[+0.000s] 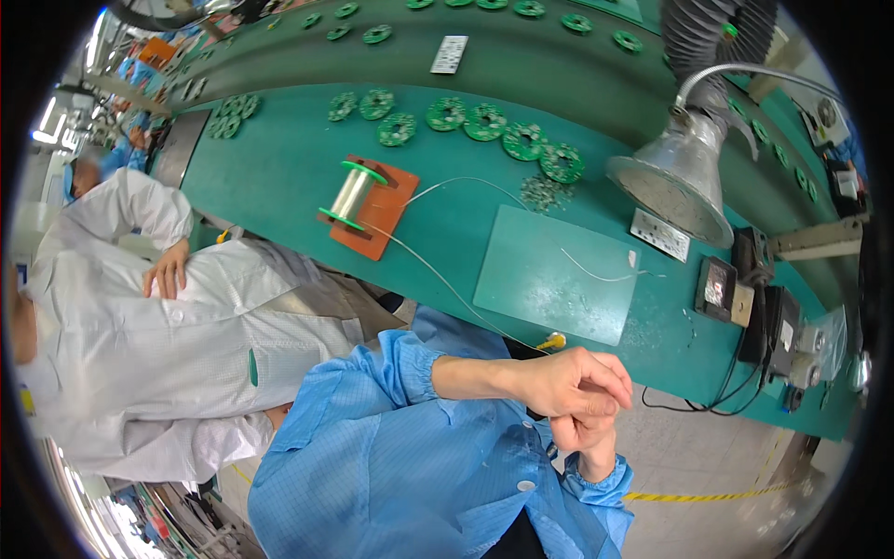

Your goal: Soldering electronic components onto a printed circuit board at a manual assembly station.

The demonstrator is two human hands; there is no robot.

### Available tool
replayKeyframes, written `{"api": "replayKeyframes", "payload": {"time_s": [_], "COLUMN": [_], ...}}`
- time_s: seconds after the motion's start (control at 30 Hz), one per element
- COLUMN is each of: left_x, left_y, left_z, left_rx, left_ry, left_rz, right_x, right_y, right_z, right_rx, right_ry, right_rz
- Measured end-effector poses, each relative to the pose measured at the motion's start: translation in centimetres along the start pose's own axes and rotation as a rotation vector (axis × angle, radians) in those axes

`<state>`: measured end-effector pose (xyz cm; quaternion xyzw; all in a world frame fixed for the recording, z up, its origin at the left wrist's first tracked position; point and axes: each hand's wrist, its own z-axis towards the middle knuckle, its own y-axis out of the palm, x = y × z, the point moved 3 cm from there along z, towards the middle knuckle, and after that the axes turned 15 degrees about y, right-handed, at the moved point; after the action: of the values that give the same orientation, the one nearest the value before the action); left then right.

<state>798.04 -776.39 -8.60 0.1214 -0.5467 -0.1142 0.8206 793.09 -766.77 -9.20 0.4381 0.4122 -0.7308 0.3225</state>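
My left hand (573, 380) and my right hand (585, 432) meet in front of my body, just off the near table edge. The left lies above the right, its fingers bent and its thumb close to the right hand's fingers. Both are closed, and whatever lies between them is hidden. Beyond them on the table is a translucent mat (549, 279). A spool of silvery wire (354, 196) with green flanges sits on a reddish-brown stand (391, 210). Thin strands run from around it, one across the mat, another toward a yellow plug (551, 342) near my left hand.
Round green circuit boards (484, 121) line the far table side beside a heap of small parts (545, 193). A metal fume hood (680, 177) hangs at the right, above black boxes with cables (715, 289). A person in a white coat (186, 326) is at my left.
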Motion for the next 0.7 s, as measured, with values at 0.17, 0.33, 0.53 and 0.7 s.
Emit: {"api": "replayKeyframes", "payload": {"time_s": [0.17, 0.33, 0.53, 0.7], "left_x": [-0.2, 0.7, 0.5, -0.9], "left_y": [0.0, 0.1, 0.3, 0.5], "left_z": [0.3, 0.4, 0.3, -0.1], "left_rx": [-0.019, -0.153, -0.132, -0.094], "left_ry": [0.023, 0.071, 0.049, 0.015], "left_rz": [0.104, -0.038, -0.017, 0.019], "right_x": [0.1, 0.0, -2.1, -0.1], "right_y": [-0.1, -0.4, -2.0, -0.3], "right_z": [-0.1, -0.5, 1.6, -0.7], "right_rx": [-0.035, 0.05, 0.28, 0.17], "right_ry": [-0.071, -0.149, -0.199, 0.003], "right_rz": [-0.026, 0.106, 0.091, 0.018]}}
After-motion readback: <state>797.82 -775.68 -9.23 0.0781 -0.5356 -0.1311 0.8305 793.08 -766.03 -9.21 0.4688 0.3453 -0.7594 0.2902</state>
